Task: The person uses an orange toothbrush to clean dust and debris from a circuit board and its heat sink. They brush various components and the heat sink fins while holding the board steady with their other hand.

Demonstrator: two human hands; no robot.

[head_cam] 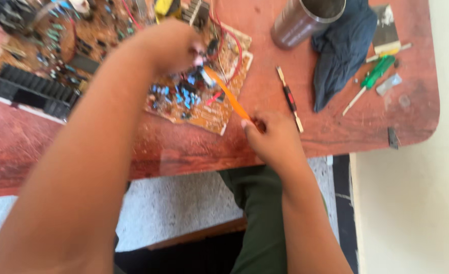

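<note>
My right hand point(272, 134) grips the end of an orange-handled tool point(227, 94) whose tip reaches onto a small brown circuit board point(199, 104) with blue parts and red wires. My left hand point(171, 45) is closed over the top of that board, fingers pinching something small that the blur hides. A larger circuit board point(57, 40) with a black heat sink point(31, 89) lies at the left of the reddish wooden table point(336, 132).
A metal cup point(305, 18) stands at the back beside a dark blue cloth point(341, 50). A green-handled screwdriver point(374, 76) and a thin black-and-white tool point(289, 99) lie on the table to the right. The table's rounded right corner ends near a pale wall.
</note>
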